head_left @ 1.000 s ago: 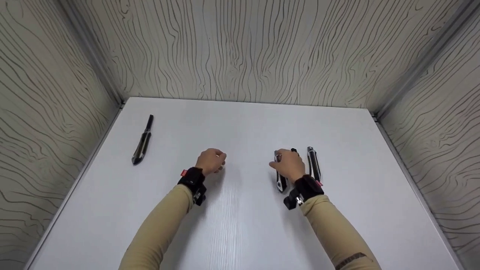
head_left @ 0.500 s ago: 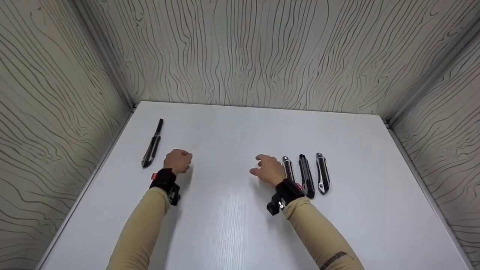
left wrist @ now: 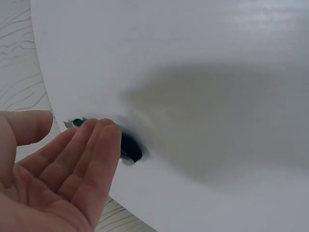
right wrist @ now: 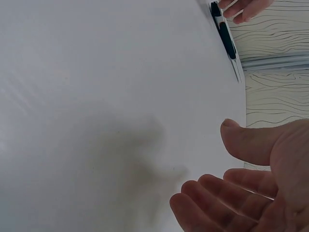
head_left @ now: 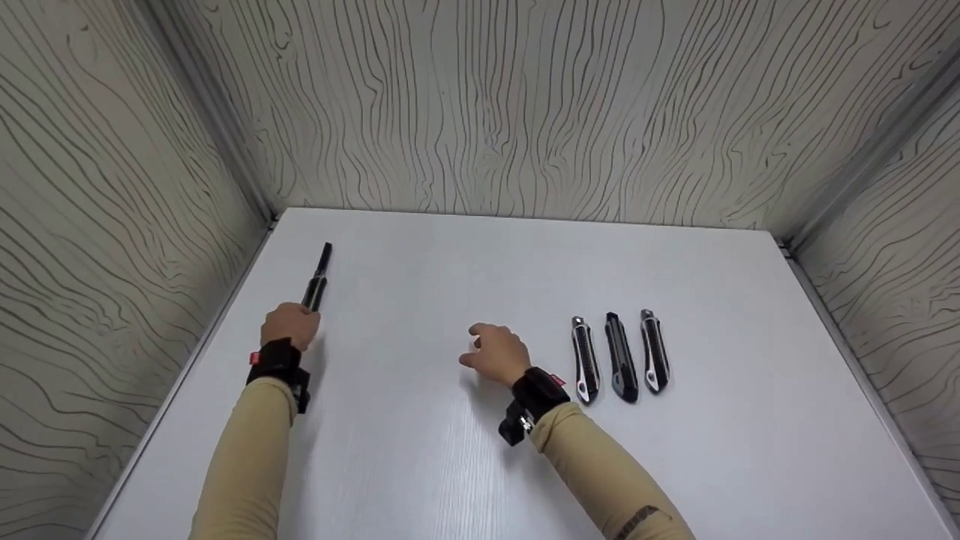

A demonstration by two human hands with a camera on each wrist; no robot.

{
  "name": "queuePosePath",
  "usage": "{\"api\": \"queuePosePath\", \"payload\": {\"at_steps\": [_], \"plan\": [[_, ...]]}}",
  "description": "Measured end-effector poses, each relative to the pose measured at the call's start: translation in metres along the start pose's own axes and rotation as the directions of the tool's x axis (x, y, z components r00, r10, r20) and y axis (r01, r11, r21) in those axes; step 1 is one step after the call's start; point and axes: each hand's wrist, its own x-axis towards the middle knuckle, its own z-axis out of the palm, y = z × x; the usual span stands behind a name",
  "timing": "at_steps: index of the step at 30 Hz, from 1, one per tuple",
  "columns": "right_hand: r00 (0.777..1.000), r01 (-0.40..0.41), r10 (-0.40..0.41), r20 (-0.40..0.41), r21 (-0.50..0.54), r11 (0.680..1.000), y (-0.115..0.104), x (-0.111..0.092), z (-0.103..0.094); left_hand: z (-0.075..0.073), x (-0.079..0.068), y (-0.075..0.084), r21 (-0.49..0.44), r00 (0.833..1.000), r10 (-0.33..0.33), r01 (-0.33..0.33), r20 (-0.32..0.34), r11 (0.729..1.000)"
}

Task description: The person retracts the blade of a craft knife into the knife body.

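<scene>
At the left of the white table (head_left: pixel 420 420) lies a dark utility knife (head_left: pixel 317 291) with a long black blade toward the back. My left hand (head_left: pixel 291 326) is over its handle, hiding the near part in the head view. In the left wrist view the thumb stands apart from the outstretched fingers, and the knife handle (left wrist: pixel 129 146) shows just behind the fingertips. My right hand (head_left: pixel 499 352) hovers over the middle of the table, fingers loosely bent and thumb apart, holding nothing. In the right wrist view the same knife (right wrist: pixel 224 36) appears beside the left fingers.
Right of my right hand, three more utility knives lie side by side: a silver-and-black one (head_left: pixel 586 361), a dark one (head_left: pixel 622 358) and another silver-and-black one (head_left: pixel 655 352). A wood-patterned panel (head_left: pixel 480 112) rises behind the table, with similar panels at both sides.
My right hand has left the knives at right, which now lie in an even row, and moved left. My left hand has moved left to the knife with the long blade.
</scene>
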Motion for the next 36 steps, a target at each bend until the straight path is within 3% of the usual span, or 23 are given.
{"api": "queuePosePath", "payload": {"at_steps": [6,10,16,23,30,36], "plan": [[0.999,0.027,-0.027,0.02,-0.002,1.0,-0.005,0.002,0.005,-0.013,0.01,-0.019,0.067,0.995,-0.098,0.1,-0.034,0.993],[0.999,0.026,-0.026,0.02,-0.01,1.0,-0.004,0.002,0.007,-0.007,0.015,-0.026,0.081,0.987,-0.157,0.159,-0.021,0.984],[1.0,0.024,-0.024,0.018,-0.021,0.999,-0.008,-0.001,0.007,0.002,0.011,-0.022,0.072,0.978,-0.205,0.206,-0.025,0.976],[0.999,0.011,-0.011,0.032,0.002,1.0,-0.009,-0.002,0.007,0.011,0.013,-0.023,0.119,0.983,-0.184,0.186,-0.03,0.975],[1.0,-0.005,0.004,0.029,0.037,0.999,-0.004,-0.002,0.006,0.027,0.026,-0.03,0.153,0.985,-0.136,0.151,-0.106,0.977],[0.999,-0.02,0.019,0.034,0.038,0.999,-0.001,-0.002,0.003,0.029,0.027,-0.028,0.124,0.98,-0.129,0.148,-0.148,0.981]]}}
